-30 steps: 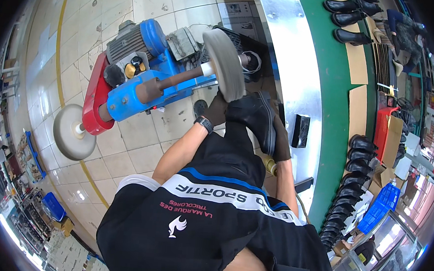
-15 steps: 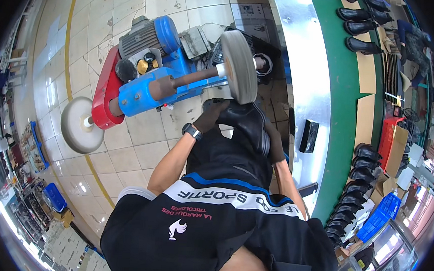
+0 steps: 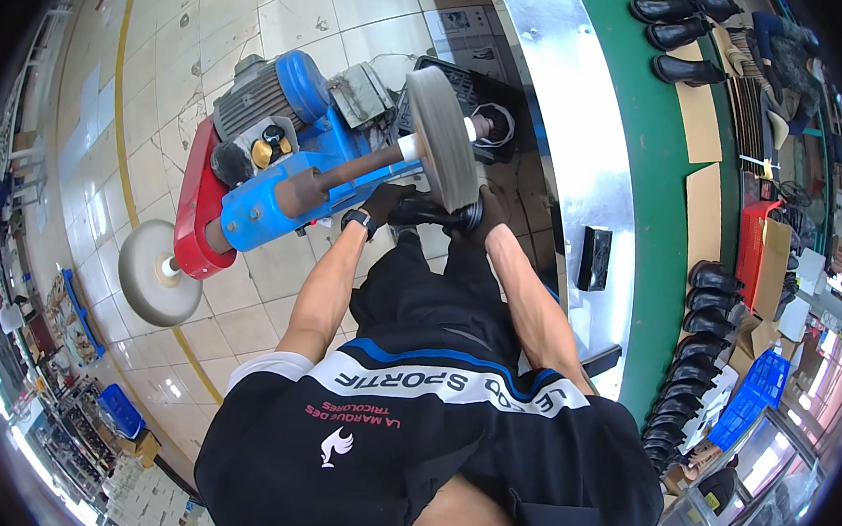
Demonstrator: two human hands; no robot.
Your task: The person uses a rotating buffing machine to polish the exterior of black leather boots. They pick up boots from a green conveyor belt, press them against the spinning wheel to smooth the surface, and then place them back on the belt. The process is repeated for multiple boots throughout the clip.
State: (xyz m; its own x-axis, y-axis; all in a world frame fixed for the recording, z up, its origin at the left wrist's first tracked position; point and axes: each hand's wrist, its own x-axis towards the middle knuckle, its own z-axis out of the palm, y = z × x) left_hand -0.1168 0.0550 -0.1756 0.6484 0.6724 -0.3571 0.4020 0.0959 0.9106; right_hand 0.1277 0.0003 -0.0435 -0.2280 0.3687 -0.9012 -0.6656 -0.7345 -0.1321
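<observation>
I hold a black shoe [image 3: 432, 212] with both gloved hands, just below the rim of a grey buffing wheel [image 3: 443, 141]. My left hand [image 3: 382, 206] grips the shoe's left end and my right hand [image 3: 489, 212] grips its right end. The shoe seems to touch the wheel's lower edge; the contact itself is hard to make out. The wheel sits on the shaft of a blue motor-driven machine [image 3: 281, 192] with a red end plate [image 3: 193, 206]. A second pale wheel [image 3: 155, 276] hangs at the shaft's far left end.
A shiny metal surface [image 3: 583, 128] runs along my right, with a small black block [image 3: 595, 259] on it. Beyond it a green strip [image 3: 653, 181] carries black boots [image 3: 682, 9]. More black boots [image 3: 695, 357] and a blue crate [image 3: 751, 389] stand at the right. A black crate [image 3: 480, 83] sits behind the wheel.
My hands have lifted the black shoe from near my lap up to the lower edge of the buffing wheel. My arms are now stretched forward.
</observation>
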